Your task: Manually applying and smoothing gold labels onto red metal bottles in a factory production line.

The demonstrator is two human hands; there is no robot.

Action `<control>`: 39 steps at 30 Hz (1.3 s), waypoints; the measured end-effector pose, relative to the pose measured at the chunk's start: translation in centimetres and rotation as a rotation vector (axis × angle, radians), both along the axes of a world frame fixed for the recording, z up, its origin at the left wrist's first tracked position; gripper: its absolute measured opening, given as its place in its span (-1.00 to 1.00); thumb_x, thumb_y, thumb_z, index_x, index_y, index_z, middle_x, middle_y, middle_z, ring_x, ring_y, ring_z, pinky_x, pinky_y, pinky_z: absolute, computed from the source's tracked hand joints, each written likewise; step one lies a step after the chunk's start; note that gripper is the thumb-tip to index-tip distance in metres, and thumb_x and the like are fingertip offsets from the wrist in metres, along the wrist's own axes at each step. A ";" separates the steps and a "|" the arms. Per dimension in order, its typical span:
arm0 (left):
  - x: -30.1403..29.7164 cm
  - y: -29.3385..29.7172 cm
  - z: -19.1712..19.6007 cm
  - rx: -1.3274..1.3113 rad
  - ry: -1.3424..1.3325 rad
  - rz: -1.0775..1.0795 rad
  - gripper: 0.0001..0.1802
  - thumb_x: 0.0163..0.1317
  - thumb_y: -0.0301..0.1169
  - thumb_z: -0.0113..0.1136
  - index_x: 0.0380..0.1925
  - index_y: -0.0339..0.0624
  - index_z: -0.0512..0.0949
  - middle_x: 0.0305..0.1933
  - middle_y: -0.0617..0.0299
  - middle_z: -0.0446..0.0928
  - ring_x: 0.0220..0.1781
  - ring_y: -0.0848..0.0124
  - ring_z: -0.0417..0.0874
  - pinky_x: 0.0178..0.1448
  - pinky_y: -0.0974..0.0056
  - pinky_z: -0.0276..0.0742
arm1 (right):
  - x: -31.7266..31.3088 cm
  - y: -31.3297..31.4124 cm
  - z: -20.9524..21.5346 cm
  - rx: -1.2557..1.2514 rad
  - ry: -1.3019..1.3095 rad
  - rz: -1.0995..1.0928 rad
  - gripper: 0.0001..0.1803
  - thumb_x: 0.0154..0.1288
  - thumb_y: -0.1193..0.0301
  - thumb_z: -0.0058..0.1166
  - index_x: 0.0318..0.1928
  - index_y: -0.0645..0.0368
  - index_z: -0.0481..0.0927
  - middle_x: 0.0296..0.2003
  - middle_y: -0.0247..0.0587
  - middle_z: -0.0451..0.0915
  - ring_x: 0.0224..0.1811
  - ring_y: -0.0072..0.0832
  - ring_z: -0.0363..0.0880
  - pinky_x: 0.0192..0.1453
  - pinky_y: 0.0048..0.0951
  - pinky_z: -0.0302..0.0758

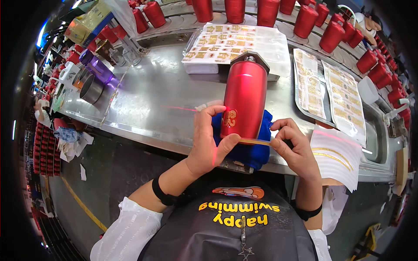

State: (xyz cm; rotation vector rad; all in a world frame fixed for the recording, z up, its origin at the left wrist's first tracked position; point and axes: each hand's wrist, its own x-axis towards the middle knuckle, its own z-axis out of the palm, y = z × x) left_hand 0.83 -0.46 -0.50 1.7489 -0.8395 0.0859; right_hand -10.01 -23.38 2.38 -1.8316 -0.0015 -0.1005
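A red metal bottle (245,96) lies on its side on a blue cloth (254,152) at the near edge of the steel table (152,100). My left hand (208,141) grips the bottle's lower end, thumb beside a gold sticker (230,118) on its side. My right hand (294,145) pinches a thin gold sticker strip (254,141) against the bottle's bottom rim. A red laser line crosses the table and my left hand.
Sheets of gold stickers (224,43) lie behind the bottle, more sheets (344,100) in a tray to the right. White backing paper (337,156) hangs off the table edge. Several red bottles (305,19) line a conveyor behind. A purple bottle (96,65) and steel cup (91,89) stand left.
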 end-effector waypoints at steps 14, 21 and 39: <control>-0.5 1.8 -0.3 0.091 -0.721 -0.056 -0.80 0.12 -0.39 0.33 -0.22 0.01 0.60 0.04 0.20 0.64 0.05 0.24 0.39 0.12 0.12 0.28 | 0.1 0.1 -0.7 0.019 0.005 0.005 -0.80 0.37 0.40 0.18 -0.37 0.21 0.49 -0.05 -0.26 0.43 -0.16 -0.60 0.34 -0.06 -0.57 0.33; 0.7 0.9 1.5 0.227 -1.075 -0.255 -0.60 -0.12 -0.39 0.37 -0.18 0.11 0.60 0.01 0.26 0.66 0.02 0.28 0.40 -0.02 0.18 0.30 | 0.3 0.0 -1.9 -0.011 -0.063 0.027 -0.80 0.39 0.39 0.18 -0.34 0.20 0.48 -0.05 -0.27 0.42 -0.15 -0.61 0.33 -0.07 -0.58 0.33; 0.0 2.2 -0.2 0.248 -0.676 0.034 -0.60 0.11 -0.25 0.41 -0.05 -0.04 0.57 0.20 0.01 0.51 0.25 0.05 0.36 0.25 -0.07 0.26 | 0.8 0.9 -1.4 -0.048 -0.114 0.022 -0.78 0.32 0.39 0.23 -0.36 0.21 0.47 -0.14 -0.15 0.45 -0.06 -0.34 0.44 -0.04 -0.42 0.40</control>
